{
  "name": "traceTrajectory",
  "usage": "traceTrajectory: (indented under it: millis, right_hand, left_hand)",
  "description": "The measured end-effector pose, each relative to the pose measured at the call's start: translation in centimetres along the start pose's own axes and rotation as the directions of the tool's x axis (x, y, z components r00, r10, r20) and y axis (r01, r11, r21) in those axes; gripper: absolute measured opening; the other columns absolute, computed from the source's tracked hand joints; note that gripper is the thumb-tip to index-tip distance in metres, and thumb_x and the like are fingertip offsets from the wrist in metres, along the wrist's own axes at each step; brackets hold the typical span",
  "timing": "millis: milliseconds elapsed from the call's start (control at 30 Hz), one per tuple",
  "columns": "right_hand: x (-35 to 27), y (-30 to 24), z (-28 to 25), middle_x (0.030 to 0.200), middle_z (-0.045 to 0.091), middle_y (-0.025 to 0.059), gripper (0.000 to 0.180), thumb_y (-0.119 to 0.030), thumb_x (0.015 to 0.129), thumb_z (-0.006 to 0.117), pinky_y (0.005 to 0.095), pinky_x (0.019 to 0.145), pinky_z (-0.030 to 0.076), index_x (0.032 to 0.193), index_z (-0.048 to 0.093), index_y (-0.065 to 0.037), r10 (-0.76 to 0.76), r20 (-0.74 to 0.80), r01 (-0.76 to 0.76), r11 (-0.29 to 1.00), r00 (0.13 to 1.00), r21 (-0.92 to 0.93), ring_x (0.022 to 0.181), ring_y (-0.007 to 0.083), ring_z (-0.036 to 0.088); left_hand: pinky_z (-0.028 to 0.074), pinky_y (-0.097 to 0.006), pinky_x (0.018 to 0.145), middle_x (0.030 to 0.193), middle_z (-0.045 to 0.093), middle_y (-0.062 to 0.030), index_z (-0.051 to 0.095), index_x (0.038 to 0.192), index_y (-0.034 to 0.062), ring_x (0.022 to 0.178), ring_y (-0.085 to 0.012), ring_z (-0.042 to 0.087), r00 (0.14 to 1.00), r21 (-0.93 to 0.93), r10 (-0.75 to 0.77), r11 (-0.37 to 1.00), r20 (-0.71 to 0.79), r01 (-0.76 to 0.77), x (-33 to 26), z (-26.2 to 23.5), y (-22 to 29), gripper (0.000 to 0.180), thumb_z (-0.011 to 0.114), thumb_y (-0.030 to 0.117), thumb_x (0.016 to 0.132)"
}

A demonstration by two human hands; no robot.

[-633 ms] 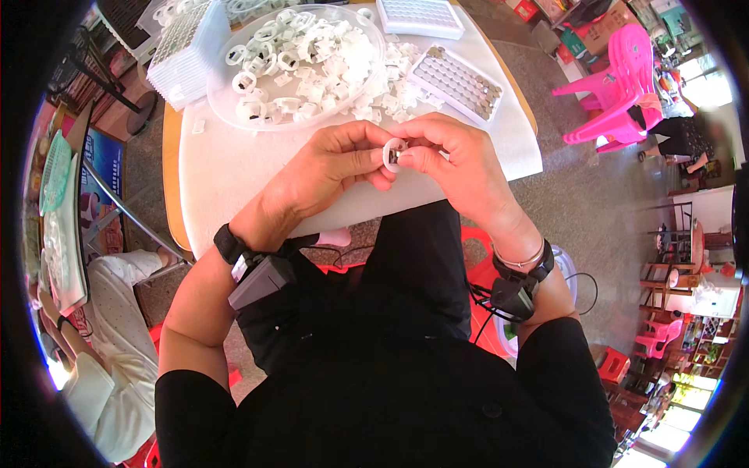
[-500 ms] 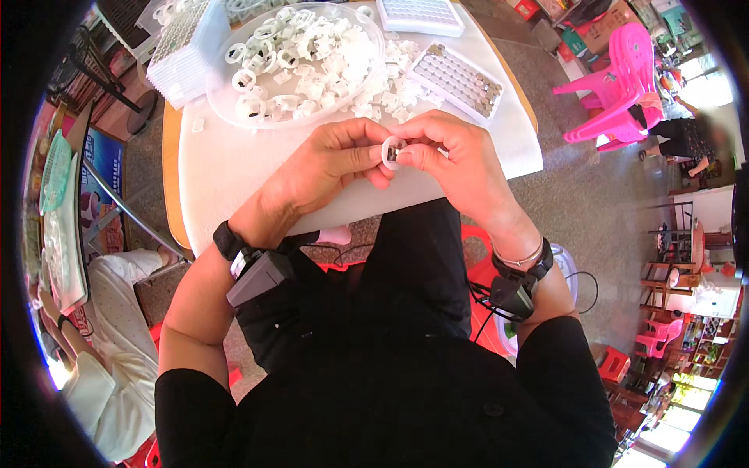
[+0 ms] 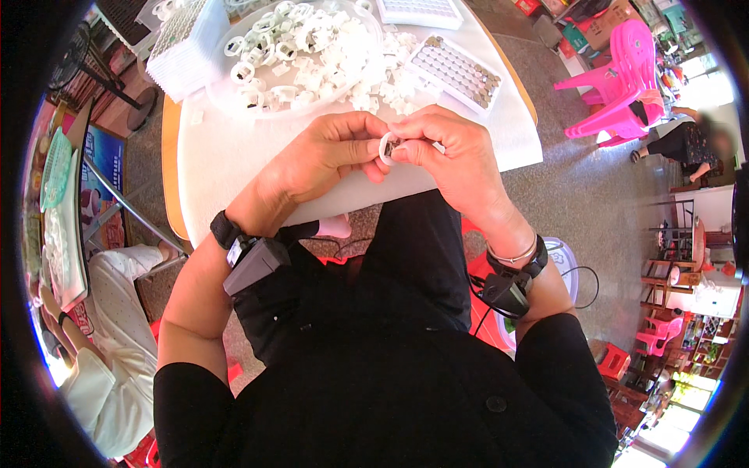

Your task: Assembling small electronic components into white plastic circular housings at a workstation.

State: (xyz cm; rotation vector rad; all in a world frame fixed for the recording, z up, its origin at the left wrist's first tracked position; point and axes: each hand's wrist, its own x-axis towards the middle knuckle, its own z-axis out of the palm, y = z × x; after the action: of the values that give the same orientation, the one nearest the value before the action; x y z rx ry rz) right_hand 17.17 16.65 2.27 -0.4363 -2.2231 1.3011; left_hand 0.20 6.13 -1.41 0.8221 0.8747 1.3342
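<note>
Both hands meet over the near edge of the counter [image 3: 234, 160], and here's the action: the left hand [image 3: 321, 160] has thumb and fingers clamped on a small white ring [image 3: 385, 148]. In from the other side comes the right hand [image 3: 459, 156], thumb and fingertips pinched against the ring's dark middle! Fingers cover the rest, so the fine detail can't be told. Just beyond the left hand sits a clear round tub [image 3: 224, 100], heaped with white pieces [image 3: 335, 58]; more lie loose beside it. Past the right hand, a white tray [image 3: 446, 95] carries small round discs, and farther beyond the left hand rises a stack of trays [image 3: 183, 62].
</note>
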Motion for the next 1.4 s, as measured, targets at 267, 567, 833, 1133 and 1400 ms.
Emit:
traceTrajectory:
  millis: [267,567,833,1133,1400]
  right_hand:
    - [-0.7,0.3,0.1,0.087,0.063,0.006,0.015,0.002,0.076,0.067,0.026,0.071,0.049,0.091,0.07,-0.003,0.087,-0.015,-0.082,0.974,0.996,0.209,0.08,0.0137,0.062]
    - [-0.8,0.8,0.8,0.08,0.061,0.0051,0.015,0.005,0.076,0.067,0.0242,0.069,0.049,0.089,0.07,-0.003,0.075,-0.069,-0.057,0.972,0.995,0.228,0.074,0.012,0.061]
    - [-1.0,0.6,1.3,0.08,0.061,0.0053,0.01,0.004,0.078,0.066,0.0241,0.068,0.049,0.087,0.067,-0.001,0.041,-0.121,-0.014,0.976,0.992,0.218,0.076,0.0121,0.062]
    - [-1.0,1.3,1.0,0.079,0.061,0.0045,0.006,0.002,0.079,0.066,0.0256,0.071,0.049,0.085,0.066,0.0,0.092,-0.071,-0.07,0.961,0.993,0.267,0.076,0.012,0.061]
    - [-1.0,1.9,1.3,0.083,0.064,0.0051,0.004,0.0,0.082,0.065,0.0262,0.073,0.049,0.085,0.063,0.0,0.102,-0.098,-0.067,0.949,0.99,0.307,0.079,0.0109,0.062]
  left_hand:
    - [0.051,-0.026,0.074,0.091,0.062,-0.0067,0.059,0.108,-0.002,0.078,-0.0129,0.06,0.999,-0.037,-0.013,0.999,0.051,0.015,-0.1,-0.1,0.2,0.023,0.06,0.013,0.091]
    - [0.049,-0.025,0.073,0.088,0.061,-0.0055,0.06,0.105,-0.0018,0.077,-0.0121,0.059,0.999,0.006,0.008,1.0,0.051,-0.008,0.1,-0.2,0.1,0.021,0.059,0.014,0.091]
    - [0.048,-0.023,0.072,0.087,0.062,-0.0053,0.06,0.105,-0.0014,0.075,-0.0116,0.059,0.998,0.016,-0.03,0.999,0.06,0.029,0.0,-0.5,0.0,0.02,0.058,0.013,0.091]
    - [0.048,-0.023,0.071,0.085,0.062,-0.0048,0.061,0.104,-0.0013,0.074,-0.0113,0.058,0.996,-0.001,-0.029,1.0,0.085,0.029,0.2,-0.3,0.0,0.02,0.058,0.014,0.092]
    - [0.048,-0.023,0.071,0.084,0.062,-0.0046,0.061,0.104,-0.0018,0.073,-0.0109,0.058,0.998,0.009,-0.038,0.999,0.048,0.037,0.3,-0.1,0.1,0.021,0.058,0.015,0.092]
